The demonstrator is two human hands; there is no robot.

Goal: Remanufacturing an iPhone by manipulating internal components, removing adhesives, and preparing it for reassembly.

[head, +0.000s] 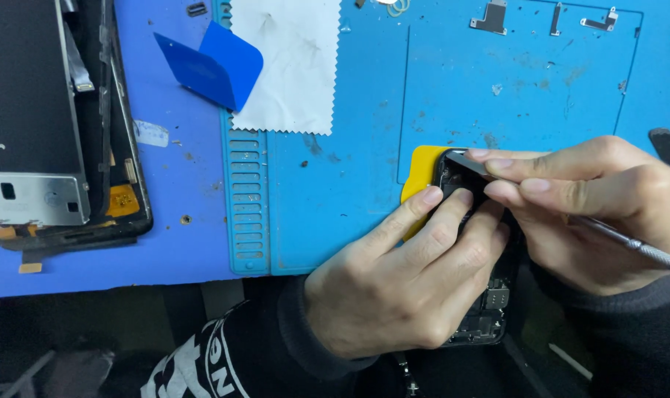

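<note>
An opened black phone body (490,309) lies at the near edge of the blue work mat (349,110), its insides showing. My left hand (401,284) presses down on it, fingertips at its upper end. My right hand (593,210) grips a thin metal pry tool (630,242), whose flat tip rests at the phone's top edge. A yellow plastic pick (417,173) sticks out from under the phone's upper left corner. Most of the phone is hidden by both hands.
A dismantled tablet with a metal plate (47,147) lies at the left. A blue plastic pick (213,63) and a white cloth (287,63) sit at the top. Small metal brackets (490,16) lie at the far edge. A black tool tip (668,147) shows at the right.
</note>
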